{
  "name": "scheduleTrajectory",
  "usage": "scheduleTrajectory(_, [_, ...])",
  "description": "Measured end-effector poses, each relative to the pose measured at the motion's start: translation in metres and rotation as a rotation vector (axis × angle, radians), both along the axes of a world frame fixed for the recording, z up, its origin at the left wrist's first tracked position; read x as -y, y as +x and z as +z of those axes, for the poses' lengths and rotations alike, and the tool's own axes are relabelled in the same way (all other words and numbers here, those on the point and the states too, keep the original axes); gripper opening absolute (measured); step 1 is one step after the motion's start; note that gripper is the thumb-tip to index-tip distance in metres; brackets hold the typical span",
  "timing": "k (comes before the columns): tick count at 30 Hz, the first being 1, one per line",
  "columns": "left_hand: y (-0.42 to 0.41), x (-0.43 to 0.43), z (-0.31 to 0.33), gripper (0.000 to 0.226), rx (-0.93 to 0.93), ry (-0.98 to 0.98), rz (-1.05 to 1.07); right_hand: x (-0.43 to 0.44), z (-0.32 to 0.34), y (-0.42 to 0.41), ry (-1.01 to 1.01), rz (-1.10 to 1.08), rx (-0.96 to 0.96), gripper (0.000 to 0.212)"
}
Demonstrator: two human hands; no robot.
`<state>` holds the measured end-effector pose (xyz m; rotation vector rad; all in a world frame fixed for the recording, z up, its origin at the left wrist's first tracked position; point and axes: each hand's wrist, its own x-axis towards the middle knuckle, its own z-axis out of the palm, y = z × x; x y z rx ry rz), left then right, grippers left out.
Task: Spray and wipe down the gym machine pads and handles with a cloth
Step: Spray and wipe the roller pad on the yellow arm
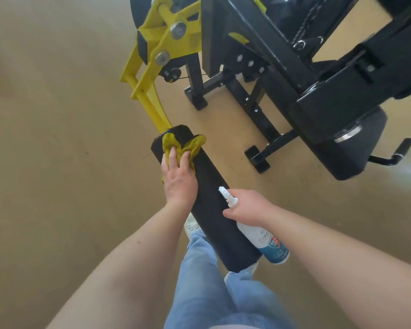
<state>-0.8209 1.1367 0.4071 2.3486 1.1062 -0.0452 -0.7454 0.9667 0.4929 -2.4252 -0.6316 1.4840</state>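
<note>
A long black roller pad [214, 210] runs from the centre toward me, fixed to a yellow lever arm [150, 100]. My left hand [179, 179] presses an olive-yellow cloth [183, 144] flat on the far end of the pad, fingers spread over the cloth. My right hand [247, 206] grips the neck of a white spray bottle [268, 243] with a blue label, held beside the near right side of the pad, its nozzle pointing up and left.
The black machine frame [266, 74] and its seat pad [356, 148] fill the upper right, with a black handle [399, 150] sticking out at the right. Floor feet [256, 159] rest on the tan floor. My jeans and white shoes stand under the pad.
</note>
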Motion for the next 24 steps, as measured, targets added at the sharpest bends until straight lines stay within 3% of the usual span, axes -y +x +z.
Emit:
scheduleTrajectory(5, [-0.029,0.049,0.007,0.041,-0.008,-0.037,-0.007,0.042,0.004,-0.02,-0.013,-0.029,-0.024,0.023])
scheduleTrajectory(11, [-0.058,0.101,0.012,0.015,0.046,-0.08,-0.009,0.086,0.014,-0.036,-0.009,0.006,-0.027,0.02])
scheduleTrajectory(21, [-0.12,0.203,0.019,0.022,-0.075,-0.016,-0.21,0.134,0.022,-0.043,0.078,0.074,0.055,0.013])
scheduleTrajectory(24, [-0.138,0.226,0.02,0.015,-0.038,-0.041,-0.204,0.141,0.022,-0.044,0.082,0.089,0.038,0.011])
